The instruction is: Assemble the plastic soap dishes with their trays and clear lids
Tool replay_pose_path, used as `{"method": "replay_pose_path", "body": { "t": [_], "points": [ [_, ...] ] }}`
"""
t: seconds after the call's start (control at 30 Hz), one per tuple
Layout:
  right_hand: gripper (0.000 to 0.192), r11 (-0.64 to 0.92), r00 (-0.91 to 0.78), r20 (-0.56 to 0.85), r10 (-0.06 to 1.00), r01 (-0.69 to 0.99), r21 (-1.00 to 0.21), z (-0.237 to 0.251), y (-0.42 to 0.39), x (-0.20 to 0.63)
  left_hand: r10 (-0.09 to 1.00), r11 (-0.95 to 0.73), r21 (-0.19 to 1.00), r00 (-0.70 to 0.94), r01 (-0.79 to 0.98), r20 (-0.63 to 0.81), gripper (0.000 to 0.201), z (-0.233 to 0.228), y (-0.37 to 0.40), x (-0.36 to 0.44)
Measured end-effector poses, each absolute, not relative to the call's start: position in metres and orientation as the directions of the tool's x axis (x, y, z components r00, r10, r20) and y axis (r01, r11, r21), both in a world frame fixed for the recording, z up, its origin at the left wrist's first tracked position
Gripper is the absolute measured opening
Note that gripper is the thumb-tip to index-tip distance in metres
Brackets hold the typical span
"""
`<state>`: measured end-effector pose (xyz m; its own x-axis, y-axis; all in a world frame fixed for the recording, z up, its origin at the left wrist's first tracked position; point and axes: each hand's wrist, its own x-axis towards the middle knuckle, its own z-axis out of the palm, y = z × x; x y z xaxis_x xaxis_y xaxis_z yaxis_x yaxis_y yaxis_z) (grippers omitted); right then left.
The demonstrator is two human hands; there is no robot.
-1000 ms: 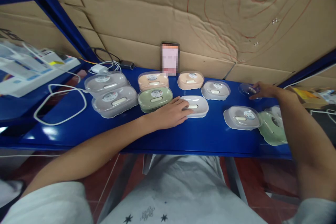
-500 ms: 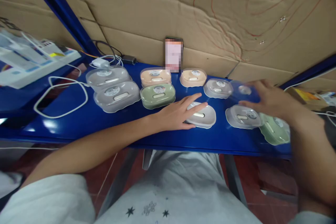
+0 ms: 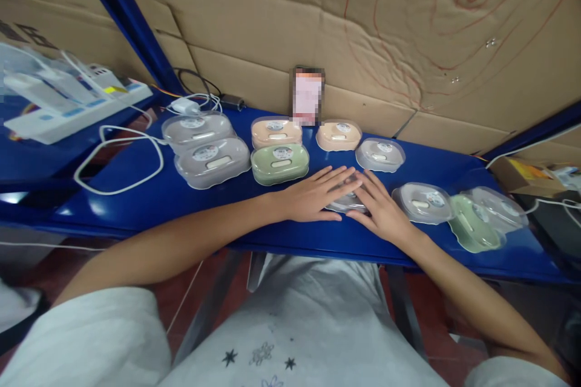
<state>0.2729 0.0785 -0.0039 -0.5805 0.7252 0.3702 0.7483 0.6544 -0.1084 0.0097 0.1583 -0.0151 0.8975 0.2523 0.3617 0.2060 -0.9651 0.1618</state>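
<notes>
A grey plastic soap box (image 3: 347, 202) lies near the front edge of the blue table, mostly covered by my hands. My left hand (image 3: 315, 196) rests over its left side, fingers stretched out flat. From the right, my right hand (image 3: 379, 208) lays its straight fingers on the box's right side, thumb toward the near edge. The fingertips of both hands meet over its top. A clear cover seems to show between them, but the fingers hide how it sits. Right of my hands stand a lidded grey box (image 3: 424, 202) and a green box (image 3: 474, 224).
Further boxes stand behind: grey (image 3: 380, 154), peach (image 3: 339, 135), another peach (image 3: 276, 132), green (image 3: 279, 163) and two grey ones (image 3: 211, 162) at left. A phone (image 3: 307, 95) leans on the cardboard wall. A white cable (image 3: 118, 160) and power strip (image 3: 82, 112) lie left.
My right hand has come down and left from the back right, where it held a clear lid, onto the grey soap box. My left hand has stayed at that box.
</notes>
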Motion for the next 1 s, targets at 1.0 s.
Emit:
{"method": "replay_pose_path", "body": {
  "t": [1.0],
  "points": [
    [0.079,0.729,-0.613,0.434,0.660,0.662,-0.172,-0.020,0.084,0.278,0.206,-0.978,0.122,0.888,0.171,0.412,0.078,-0.011,0.166,0.014]
  ]
}}
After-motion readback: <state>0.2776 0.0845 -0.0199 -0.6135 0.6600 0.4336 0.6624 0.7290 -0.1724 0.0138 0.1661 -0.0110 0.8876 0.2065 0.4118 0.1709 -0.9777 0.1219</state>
